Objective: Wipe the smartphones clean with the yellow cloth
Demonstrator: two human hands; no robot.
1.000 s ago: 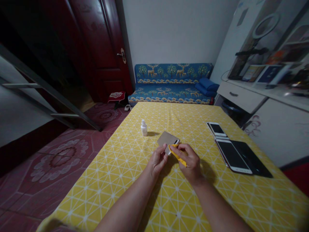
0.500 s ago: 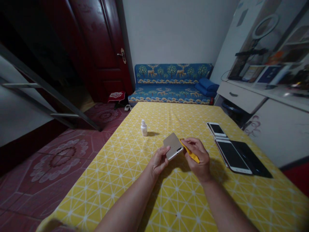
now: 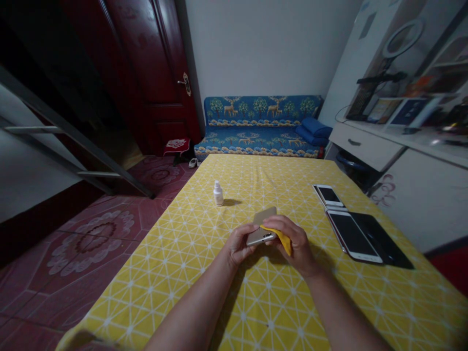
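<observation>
A gold smartphone (image 3: 266, 214) is held above the table, its back facing up and its camera end tilted toward me. My left hand (image 3: 239, 243) is closed around its left side, thumb on the back. A yellow cleaning cloth (image 3: 284, 240) is gripped in my right hand (image 3: 297, 243), whose fingers press it on the phone's back beside the camera. Part of the cloth is hidden under those fingers. Beyond the phone, a small white spray bottle (image 3: 218, 195) stands upright.
The yellow patterned tablecloth (image 3: 175, 273) covers the table. To the right lie a white phone (image 3: 329, 195), a larger white device (image 3: 354, 234) and a flat black panel (image 3: 383, 241). A blue sofa (image 3: 252, 136) stands behind the table, a white cabinet (image 3: 420, 195) at right.
The phone has turned and tipped, its camera end now lower and facing me. My right hand has moved left with the cloth, from the phone's edge onto its back.
</observation>
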